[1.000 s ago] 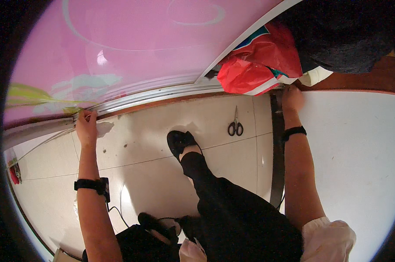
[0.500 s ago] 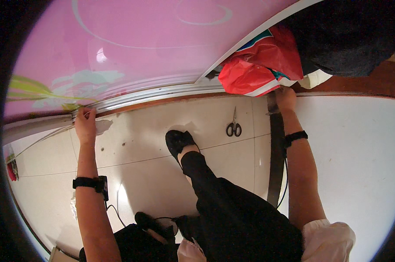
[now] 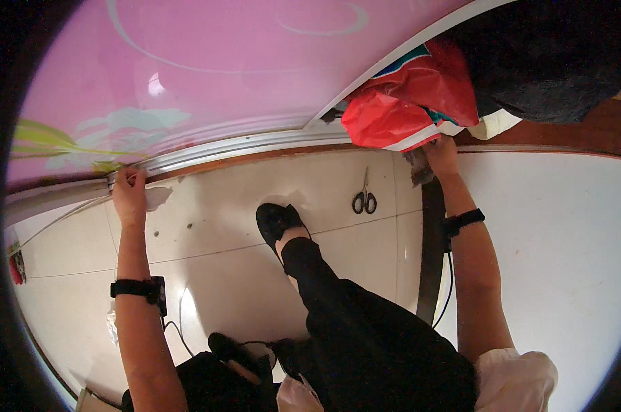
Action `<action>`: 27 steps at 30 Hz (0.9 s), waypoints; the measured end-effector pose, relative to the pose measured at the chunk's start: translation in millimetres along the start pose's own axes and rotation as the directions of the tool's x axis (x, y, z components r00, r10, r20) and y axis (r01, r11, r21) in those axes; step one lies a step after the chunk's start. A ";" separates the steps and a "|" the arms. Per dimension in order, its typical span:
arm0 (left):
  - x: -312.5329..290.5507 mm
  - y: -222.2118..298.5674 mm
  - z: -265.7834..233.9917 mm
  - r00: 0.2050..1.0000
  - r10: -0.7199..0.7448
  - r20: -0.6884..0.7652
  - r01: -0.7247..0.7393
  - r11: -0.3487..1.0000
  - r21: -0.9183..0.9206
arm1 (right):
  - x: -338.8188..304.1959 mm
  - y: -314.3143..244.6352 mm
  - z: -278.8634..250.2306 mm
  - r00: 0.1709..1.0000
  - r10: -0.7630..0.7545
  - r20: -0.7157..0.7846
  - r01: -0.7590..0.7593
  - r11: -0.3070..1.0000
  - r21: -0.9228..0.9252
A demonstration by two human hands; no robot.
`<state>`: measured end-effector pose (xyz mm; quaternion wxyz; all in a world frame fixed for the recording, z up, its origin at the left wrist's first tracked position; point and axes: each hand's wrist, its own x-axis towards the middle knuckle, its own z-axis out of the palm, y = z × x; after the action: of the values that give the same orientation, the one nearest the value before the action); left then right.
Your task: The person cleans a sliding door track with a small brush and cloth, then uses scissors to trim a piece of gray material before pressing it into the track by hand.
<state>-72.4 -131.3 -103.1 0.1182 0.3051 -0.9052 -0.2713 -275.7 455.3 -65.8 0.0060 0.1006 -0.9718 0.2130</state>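
At the left end of the metal sliding-door track (image 3: 235, 146), my left hand (image 3: 129, 196) is closed in a pinch on a thin white cord (image 3: 63, 217). The cord trails off from there toward the lower left. The pink patterned door panel (image 3: 207, 62) rises just beyond the track. My right hand (image 3: 443, 159) is at the lower edge of a red plastic bag (image 3: 406, 106), its fingers curled and partly hidden. Beside those fingers is a ragged dark grey patch (image 3: 418, 168); whether it is cloth or shadow, I cannot tell.
Black-handled scissors (image 3: 364, 200) lie on the tiled floor (image 3: 221, 288) between my hands. My black shoe (image 3: 279, 221) stands near the middle. Dark fabric (image 3: 544, 62) fills the opening behind the bag. A white panel (image 3: 544, 247) extends at right; a red-handled object (image 3: 17, 268) is far left.
My right hand has shifted slightly left along the bag's edge, and the dark grey patch beside it looks wider and more ragged. My left hand keeps its pinch in nearly the same place.
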 end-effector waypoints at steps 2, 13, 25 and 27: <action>0.2 0.5 4.4 1.000 -0.009 -0.001 0.009 1.000 -0.021 | 2.3 4.3 -5.4 0.993 0.001 -0.116 -0.033 0.960 -0.277; -0.4 3.7 1.4 1.000 -0.003 0.010 0.003 1.000 -0.024 | 3.0 -22.3 -1.8 0.982 0.187 0.033 -0.153 0.884 -0.442; -1.7 7.9 -2.3 0.999 -0.036 0.026 0.035 0.999 0.016 | 12.2 -14.9 0.2 0.974 0.226 0.001 -0.195 0.846 -0.495; -1.7 7.2 -3.3 0.999 -0.042 0.023 0.042 0.999 0.008 | 10.6 -11.4 7.9 0.960 0.278 0.038 -0.224 0.841 -0.493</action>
<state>-73.3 -126.8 -96.4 0.1008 0.3211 -0.9010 -0.2738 -283.5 439.9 -67.7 -0.0495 -0.0208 -0.9976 -0.0434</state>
